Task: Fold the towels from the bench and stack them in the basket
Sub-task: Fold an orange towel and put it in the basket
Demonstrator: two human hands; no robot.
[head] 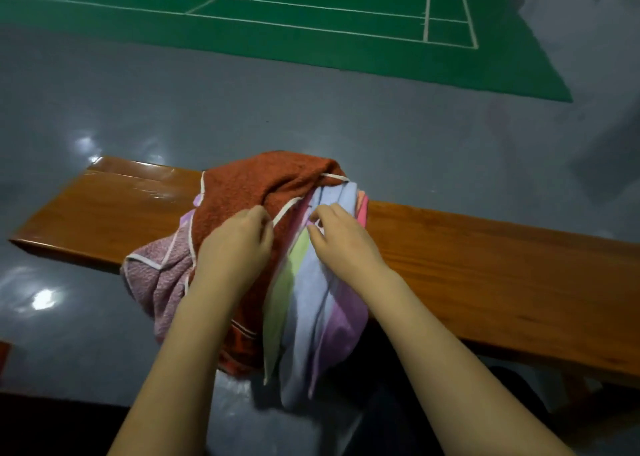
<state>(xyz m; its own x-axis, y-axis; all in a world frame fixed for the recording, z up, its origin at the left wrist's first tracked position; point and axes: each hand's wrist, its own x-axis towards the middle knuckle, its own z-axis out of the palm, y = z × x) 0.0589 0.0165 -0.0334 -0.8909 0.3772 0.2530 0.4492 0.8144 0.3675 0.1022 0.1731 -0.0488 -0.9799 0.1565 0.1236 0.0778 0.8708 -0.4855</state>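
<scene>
Three towels are heaped across a glossy wooden bench point(485, 265), their near ends hanging over its front edge. At the left, a mauve towel point(156, 282) with white piping is draped downward. Beside it, a rust-red towel point(249, 185) is pressed under the left hand point(235, 247), whose fingertips are pinched on its white hem. To the right, a pastel-striped towel point(311, 310) is gripped by the right hand point(343, 237), fingers curled into its folds. A green court mat point(311, 22) is seen beyond on the grey floor point(138, 102).
</scene>
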